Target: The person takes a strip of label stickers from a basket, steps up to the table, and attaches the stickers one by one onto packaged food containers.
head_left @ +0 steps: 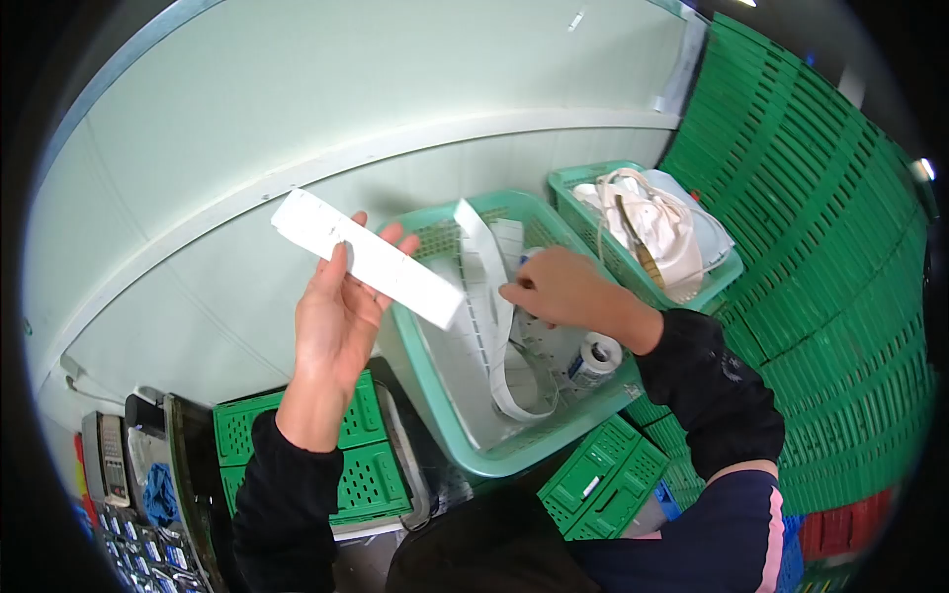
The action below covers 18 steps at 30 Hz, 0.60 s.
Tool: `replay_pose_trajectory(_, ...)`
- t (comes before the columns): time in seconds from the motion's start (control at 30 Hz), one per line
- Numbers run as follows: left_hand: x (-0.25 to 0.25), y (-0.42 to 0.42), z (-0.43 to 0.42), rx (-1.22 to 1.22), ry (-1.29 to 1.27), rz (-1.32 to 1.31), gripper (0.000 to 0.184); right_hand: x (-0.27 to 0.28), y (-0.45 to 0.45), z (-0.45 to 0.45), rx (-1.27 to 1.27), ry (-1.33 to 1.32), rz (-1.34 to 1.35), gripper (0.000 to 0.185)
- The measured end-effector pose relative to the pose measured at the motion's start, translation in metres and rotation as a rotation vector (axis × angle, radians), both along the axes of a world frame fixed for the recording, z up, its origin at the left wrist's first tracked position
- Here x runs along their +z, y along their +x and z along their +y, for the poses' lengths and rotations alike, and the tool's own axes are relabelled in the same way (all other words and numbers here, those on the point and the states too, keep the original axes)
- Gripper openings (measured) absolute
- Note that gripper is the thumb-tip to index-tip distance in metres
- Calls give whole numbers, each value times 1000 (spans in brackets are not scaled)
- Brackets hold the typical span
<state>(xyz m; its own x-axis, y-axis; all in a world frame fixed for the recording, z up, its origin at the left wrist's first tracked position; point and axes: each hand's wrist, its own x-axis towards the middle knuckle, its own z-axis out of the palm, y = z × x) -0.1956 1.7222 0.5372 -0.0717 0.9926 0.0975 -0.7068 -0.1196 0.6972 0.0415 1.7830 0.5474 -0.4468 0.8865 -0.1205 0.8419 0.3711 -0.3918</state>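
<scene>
My left hand (341, 306) holds a white strip of label paper (381, 259), thumb on top and fingers underneath, raised beside the green plastic basket (435, 415). Over that basket, my right hand (561, 287) is closed, its fingertips pinching at a long curling white label strip (497, 326). The strip's upper end sticks up above the basket, and its lower part bends round near the bottom. A roll of labels (596, 358) lies inside, at the right. More white label paper lies behind the strip, partly hidden by it and my right hand.
A second green basket (692, 287) at the upper right holds white cloth and cords. Stacked green crates (791, 257) rise on the right. Perforated green crates (371, 479) sit below, and a pale wall (376, 89) stands behind. A weighing scale or keypad device (114, 460) is at lower left.
</scene>
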Motion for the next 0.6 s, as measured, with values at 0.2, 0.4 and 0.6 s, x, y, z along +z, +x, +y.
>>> replay_pose_trajectory(0.2,-19,-46,-77,37,20,-54,48,38,-26,-83,71,679,126,37)
replay_pose_trajectory(0.4,-64,-82,-170,150,-35,-153,47,-21,-128,-184,336,287,569,35)
replay_pose_trajectory(0.6,-104,-122,-267,355,-173,-222,43,-98,-235,-222,483,-143,656,28)
